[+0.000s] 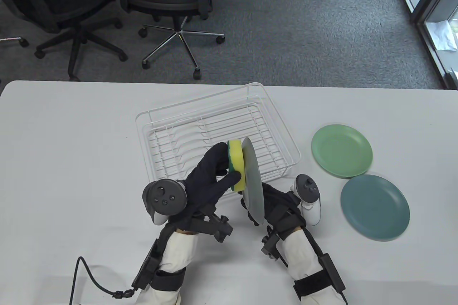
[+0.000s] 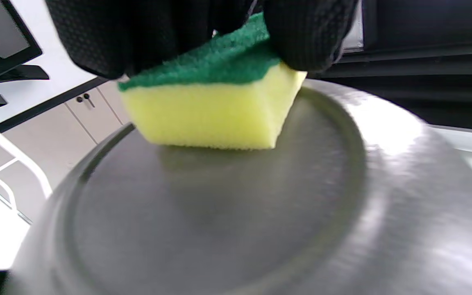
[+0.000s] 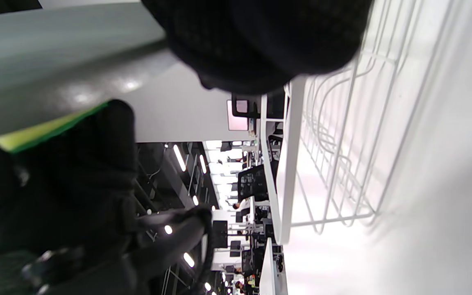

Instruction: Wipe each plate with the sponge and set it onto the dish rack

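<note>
A grey plate [image 1: 252, 183] stands on edge above the table in front of the rack, and my right hand [image 1: 277, 208] grips its lower rim. My left hand [image 1: 214, 172] grips a yellow sponge with a green scrub back [image 1: 237, 165] and presses its yellow face against the plate's left side. In the left wrist view the sponge [image 2: 215, 110] sits on the upper part of the grey plate [image 2: 228, 213], held by my fingers [image 2: 305, 37]. The white wire dish rack [image 1: 214, 133] holds no plates. In the right wrist view the plate's rim [image 3: 47, 69] and the rack [image 3: 334, 135] show.
A light green plate [image 1: 341, 150] and a teal plate [image 1: 374, 207] lie flat on the white table [image 1: 71, 140], right of the rack. Office chairs [image 1: 171, 1] stand on the carpet beyond the table's far edge. A cable [image 1: 89, 276] trails from my left sleeve.
</note>
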Motion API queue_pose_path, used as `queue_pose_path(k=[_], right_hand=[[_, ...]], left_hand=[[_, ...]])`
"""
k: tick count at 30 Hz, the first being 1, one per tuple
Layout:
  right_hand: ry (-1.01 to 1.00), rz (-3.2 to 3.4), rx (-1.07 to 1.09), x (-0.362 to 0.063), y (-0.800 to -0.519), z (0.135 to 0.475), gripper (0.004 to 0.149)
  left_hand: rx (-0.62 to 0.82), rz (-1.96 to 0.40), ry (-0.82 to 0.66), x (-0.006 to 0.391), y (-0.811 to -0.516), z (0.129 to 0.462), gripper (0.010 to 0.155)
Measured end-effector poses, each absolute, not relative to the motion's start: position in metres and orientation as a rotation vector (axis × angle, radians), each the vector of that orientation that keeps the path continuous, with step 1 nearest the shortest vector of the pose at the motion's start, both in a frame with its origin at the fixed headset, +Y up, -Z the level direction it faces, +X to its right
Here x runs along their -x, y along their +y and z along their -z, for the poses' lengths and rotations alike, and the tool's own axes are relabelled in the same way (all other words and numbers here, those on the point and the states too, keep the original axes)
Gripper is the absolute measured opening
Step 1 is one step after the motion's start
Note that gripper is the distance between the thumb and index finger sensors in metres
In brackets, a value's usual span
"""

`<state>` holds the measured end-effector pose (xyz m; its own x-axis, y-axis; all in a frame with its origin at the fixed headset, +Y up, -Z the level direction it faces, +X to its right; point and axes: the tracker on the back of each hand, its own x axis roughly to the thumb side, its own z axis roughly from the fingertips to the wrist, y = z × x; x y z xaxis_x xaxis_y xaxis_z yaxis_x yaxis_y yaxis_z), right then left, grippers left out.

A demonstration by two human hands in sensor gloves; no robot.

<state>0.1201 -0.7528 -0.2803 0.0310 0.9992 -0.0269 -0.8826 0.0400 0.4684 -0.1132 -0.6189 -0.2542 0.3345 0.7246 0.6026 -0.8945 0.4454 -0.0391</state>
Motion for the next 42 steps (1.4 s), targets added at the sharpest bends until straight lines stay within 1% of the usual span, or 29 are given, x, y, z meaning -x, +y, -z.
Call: queue_pose_path(k=[3, 7, 12, 17, 19, 23, 25, 29, 33, 35, 38, 42], right_hand=[[0.383, -1.506, -0.345, -0.122, -0.754, 0.28, 0.047], [0.38, -1.479, -0.321, -0.124, -0.756, 0.281, 0.047], [0.366, -1.43, -0.291, -0.129, -0.758, 0.281, 0.047], [0.386, -1.331, -0.293, -0.131, -0.762, 0.282, 0.047], [0.388, -1.283, -0.305, -0.131, -0.762, 0.283, 0.048], [0.367, -1.281, -0.305, -0.135, -0.761, 0.284, 0.047], [0.364, -1.283, -0.317, -0.136, -0.759, 0.284, 0.047], [0.369, -1.352, -0.365, -0.132, -0.753, 0.284, 0.047], [0.384, -1.466, -0.381, -0.129, -0.752, 0.284, 0.047], [0.394, -1.544, -0.397, -0.126, -0.75, 0.284, 0.046], [0.393, -1.622, -0.4, -0.122, -0.749, 0.284, 0.046], [0.393, -1.684, -0.385, -0.121, -0.75, 0.286, 0.046]], left_hand=[[-0.352, -1.058, -0.628, 0.109, -0.613, 0.247, 0.071], [-0.352, -1.031, -0.684, 0.099, -0.606, 0.237, 0.072], [-0.303, -0.895, -0.779, 0.086, -0.604, 0.232, 0.075], [-0.208, -0.782, -0.842, 0.07, -0.618, 0.237, 0.078], [-0.165, -0.725, -0.835, 0.064, -0.627, 0.242, 0.079], [-0.139, -0.698, -0.789, 0.067, -0.638, 0.252, 0.079], [-0.131, -0.705, -0.763, 0.07, -0.642, 0.256, 0.078], [-0.143, -0.758, -0.623, 0.084, -0.657, 0.271, 0.077], [-0.141, -0.904, -0.536, 0.105, -0.662, 0.282, 0.077], [-0.167, -1.037, -0.494, 0.122, -0.662, 0.286, 0.076], [-0.184, -1.149, -0.498, 0.14, -0.657, 0.287, 0.075], [-0.187, -1.185, -0.576, 0.16, -0.641, 0.282, 0.075]])
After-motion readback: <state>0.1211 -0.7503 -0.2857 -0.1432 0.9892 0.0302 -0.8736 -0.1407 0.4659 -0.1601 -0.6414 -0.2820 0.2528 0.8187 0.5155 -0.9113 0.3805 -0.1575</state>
